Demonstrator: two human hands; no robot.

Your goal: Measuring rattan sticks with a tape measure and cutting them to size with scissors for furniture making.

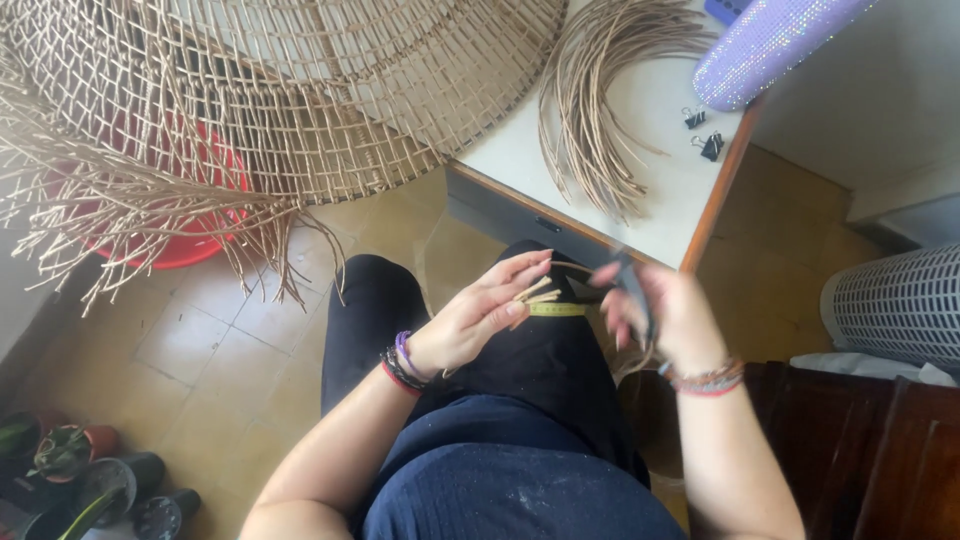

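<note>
Soft daylight, no glare; motion blur on right hand (660,310).

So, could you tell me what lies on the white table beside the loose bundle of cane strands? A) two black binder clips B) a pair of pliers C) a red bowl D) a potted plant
A: two black binder clips lie on the white table, just right of the bundle of cane strands.

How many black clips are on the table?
2. One clip lies beside the sparkly purple thing, and the other clip sits just below it, near the table edge. More could be hidden under the purple thing.
</note>
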